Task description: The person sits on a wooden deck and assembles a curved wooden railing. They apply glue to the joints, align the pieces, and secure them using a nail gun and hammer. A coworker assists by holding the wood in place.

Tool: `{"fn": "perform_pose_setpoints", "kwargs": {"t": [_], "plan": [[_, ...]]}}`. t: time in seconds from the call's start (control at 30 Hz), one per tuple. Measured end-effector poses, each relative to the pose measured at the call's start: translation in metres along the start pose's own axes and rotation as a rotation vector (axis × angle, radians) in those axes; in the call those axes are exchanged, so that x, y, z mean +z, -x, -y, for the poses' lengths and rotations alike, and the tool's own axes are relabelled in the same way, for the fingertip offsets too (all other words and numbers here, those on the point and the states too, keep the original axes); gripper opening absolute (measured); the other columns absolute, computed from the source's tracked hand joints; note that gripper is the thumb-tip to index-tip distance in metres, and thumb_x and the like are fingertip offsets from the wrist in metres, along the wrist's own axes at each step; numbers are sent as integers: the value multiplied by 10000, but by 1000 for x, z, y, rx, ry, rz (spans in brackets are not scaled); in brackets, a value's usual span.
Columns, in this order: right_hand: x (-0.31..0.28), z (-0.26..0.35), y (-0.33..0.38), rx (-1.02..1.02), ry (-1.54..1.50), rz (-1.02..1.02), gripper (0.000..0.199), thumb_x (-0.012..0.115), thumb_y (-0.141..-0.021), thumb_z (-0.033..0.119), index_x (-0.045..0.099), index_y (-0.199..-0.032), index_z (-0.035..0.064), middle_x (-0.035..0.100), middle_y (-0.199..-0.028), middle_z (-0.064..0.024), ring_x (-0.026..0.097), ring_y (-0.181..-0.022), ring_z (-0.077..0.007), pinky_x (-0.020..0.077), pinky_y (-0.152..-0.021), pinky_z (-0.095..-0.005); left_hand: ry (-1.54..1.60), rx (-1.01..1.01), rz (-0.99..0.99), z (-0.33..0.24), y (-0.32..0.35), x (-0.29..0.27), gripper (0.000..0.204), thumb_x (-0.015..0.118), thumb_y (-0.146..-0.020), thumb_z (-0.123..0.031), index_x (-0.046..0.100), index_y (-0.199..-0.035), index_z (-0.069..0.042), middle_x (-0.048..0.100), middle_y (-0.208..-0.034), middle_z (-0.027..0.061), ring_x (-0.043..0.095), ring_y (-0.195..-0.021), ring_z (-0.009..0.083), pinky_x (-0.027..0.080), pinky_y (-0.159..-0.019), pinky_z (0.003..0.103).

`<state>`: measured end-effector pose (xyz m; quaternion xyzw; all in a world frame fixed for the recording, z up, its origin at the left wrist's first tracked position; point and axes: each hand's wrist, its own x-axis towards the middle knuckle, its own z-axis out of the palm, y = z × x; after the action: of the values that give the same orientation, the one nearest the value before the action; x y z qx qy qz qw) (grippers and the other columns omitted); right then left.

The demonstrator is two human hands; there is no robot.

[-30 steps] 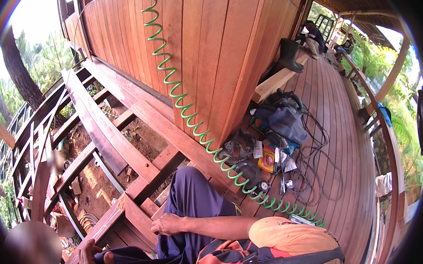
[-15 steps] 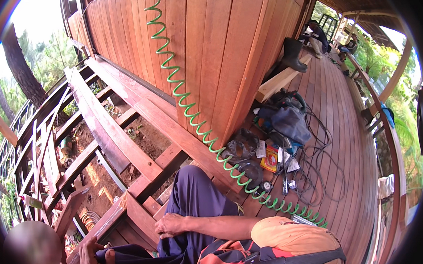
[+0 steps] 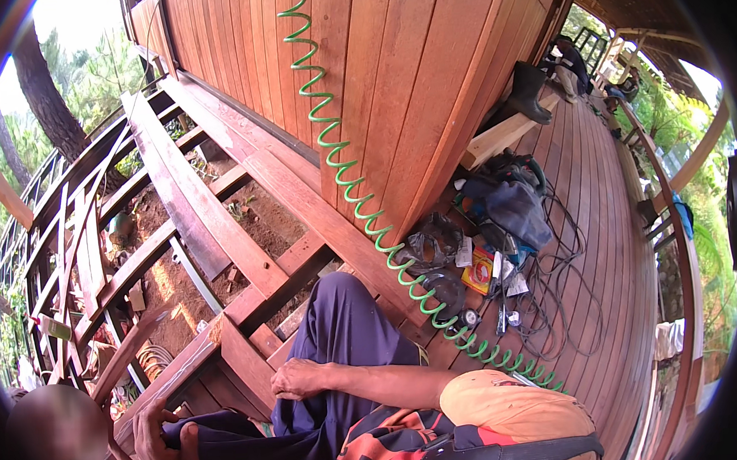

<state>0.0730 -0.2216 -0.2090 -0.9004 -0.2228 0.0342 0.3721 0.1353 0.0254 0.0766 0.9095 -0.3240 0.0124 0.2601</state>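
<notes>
Neither of my own hands is in view. Below me sits a person in an orange cap (image 3: 508, 405) and dark blue trousers (image 3: 340, 338). One of this person's hands (image 3: 297, 379) rests on the thigh. Another hand (image 3: 160, 440) at the lower left lies on the trouser leg next to a reddish wooden beam (image 3: 185, 365); I cannot tell whose hand it is. A second person's head shows at the lower left corner. A green coiled hose (image 3: 359, 206) runs down the plank wall to the deck.
Open floor joists (image 3: 178, 205) lie over bare soil at the left, with a wooden railing (image 3: 47, 219) beyond. On the finished deck (image 3: 608, 244) at the right lie a dark tool bag (image 3: 507, 203), cables, small tools, a rubber boot (image 3: 529, 91) and a pale board.
The view has tilted slightly. The hand on the thigh has stayed put, and the hand at the lower left has shifted a little beside the beam.
</notes>
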Motion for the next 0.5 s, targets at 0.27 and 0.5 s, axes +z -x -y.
{"fn": "perform_pose_setpoints", "kwargs": {"t": [0.27,0.5], "plan": [[-8,5,9,18,-140,-164,100,724,-887,180,743,-957,111,653,-996,-92,697,-924,-326,571,-783,-459,-39,-10,7,-15,2,-1,425,801,-909,-190,682,-1294,-55,720,-998,111,690,-825,266,549,-779,381],[-8,-3,4,-4,-160,-225,172,708,-873,115,778,-1030,101,674,-1007,-113,698,-933,-316,579,-806,-408,99,3,-128,-1,0,9,529,806,-853,-372,668,-1178,21,667,-940,145,634,-931,338,480,-865,443]]}}
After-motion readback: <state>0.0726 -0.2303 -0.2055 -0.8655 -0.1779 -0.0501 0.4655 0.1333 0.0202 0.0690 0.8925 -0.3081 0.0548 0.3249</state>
